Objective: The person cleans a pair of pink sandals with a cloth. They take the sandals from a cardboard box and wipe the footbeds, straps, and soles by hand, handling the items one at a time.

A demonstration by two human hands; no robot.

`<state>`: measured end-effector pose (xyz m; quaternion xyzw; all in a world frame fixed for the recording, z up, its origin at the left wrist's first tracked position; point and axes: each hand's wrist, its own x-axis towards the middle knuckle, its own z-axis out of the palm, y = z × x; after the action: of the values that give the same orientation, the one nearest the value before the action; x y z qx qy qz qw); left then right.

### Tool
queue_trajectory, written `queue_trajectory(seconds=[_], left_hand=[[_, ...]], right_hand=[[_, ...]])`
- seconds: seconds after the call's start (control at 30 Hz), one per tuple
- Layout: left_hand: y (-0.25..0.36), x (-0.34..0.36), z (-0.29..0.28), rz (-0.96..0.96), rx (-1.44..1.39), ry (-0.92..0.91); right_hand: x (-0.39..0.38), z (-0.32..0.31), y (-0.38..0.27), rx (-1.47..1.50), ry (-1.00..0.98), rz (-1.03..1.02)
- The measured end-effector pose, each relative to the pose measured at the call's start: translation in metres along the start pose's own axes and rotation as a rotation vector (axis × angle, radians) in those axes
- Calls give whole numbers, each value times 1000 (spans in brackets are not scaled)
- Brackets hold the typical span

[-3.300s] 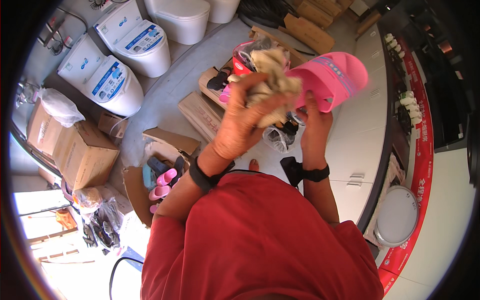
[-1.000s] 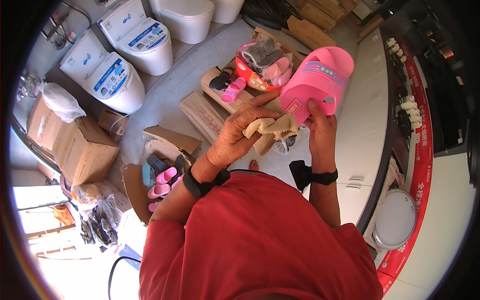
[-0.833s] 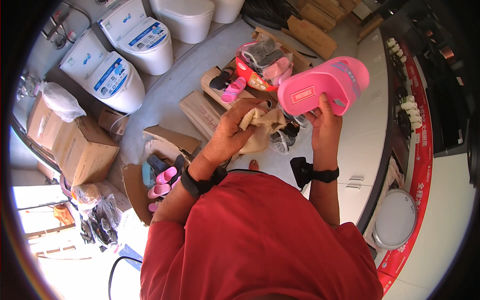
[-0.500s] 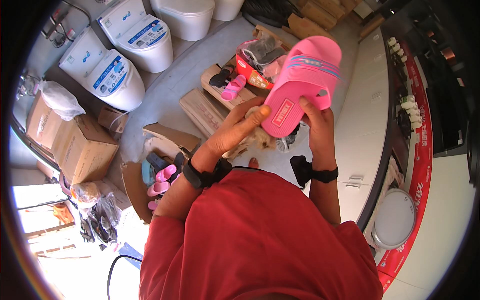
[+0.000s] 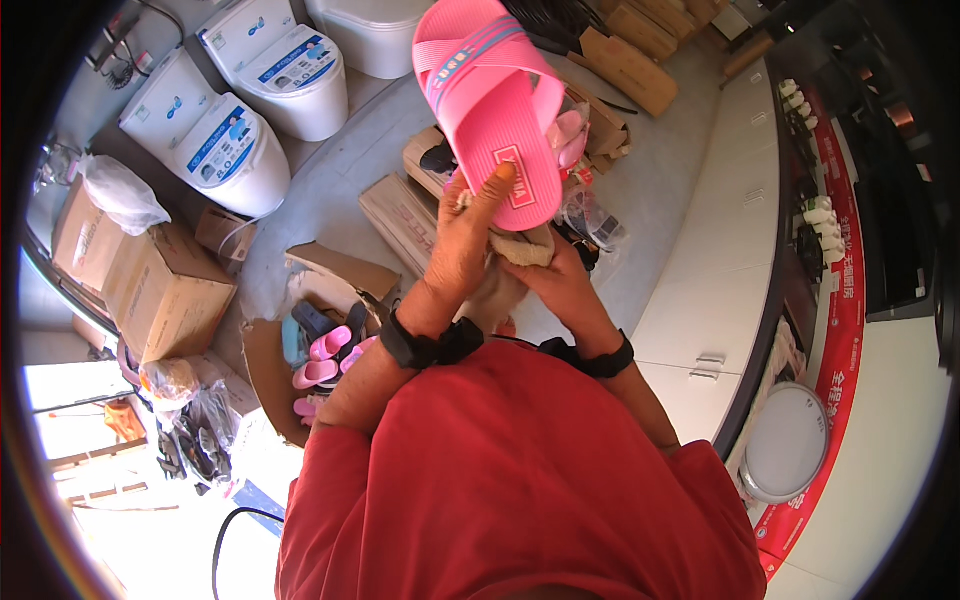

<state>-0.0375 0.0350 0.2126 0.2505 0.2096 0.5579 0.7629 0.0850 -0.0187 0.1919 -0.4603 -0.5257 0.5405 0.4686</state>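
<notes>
A pink slide slipper (image 5: 500,125) with crossed straps and blue stripes is held up in front of me, its insole facing me. My left hand (image 5: 462,235) grips its heel end, the thumb pressed on the insole by the red label. Just below the heel is a beige cloth (image 5: 527,246), bunched up. My right hand (image 5: 555,280) is closed on that cloth under the slipper; some of its fingers are hidden. Both wrists wear black bands.
To the left, an open carton (image 5: 270,385) holds pink, blue and dark slippers. Flat cardboard boxes (image 5: 400,225) and plastic-bagged footwear (image 5: 595,220) lie on the floor ahead. Toilets (image 5: 235,155) stand at the far left. A long white cabinet (image 5: 700,250) runs along the right.
The slipper has moved left and tilted the other way. My right hand has let go of its side and come down to the cloth; my left hand still holds the heel.
</notes>
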Motion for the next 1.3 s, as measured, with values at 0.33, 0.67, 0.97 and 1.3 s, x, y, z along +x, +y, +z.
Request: queue_trajectory(seconds=[0.33,0.67,0.97,1.3], left_hand=[[4,6,-11,150,107,40],[-13,-9,5,-8,66,-38],[-4,-8,-6,-119,98,-201],[-4,-14,-2,-181,160,-196]], right_hand=[[-8,-35,-24,-94,334,-218],[-1,-4,-33,-604,329,-564],[6,-45,-49,136,581,-414],[-6,-17,-43,-301,516,-369]])
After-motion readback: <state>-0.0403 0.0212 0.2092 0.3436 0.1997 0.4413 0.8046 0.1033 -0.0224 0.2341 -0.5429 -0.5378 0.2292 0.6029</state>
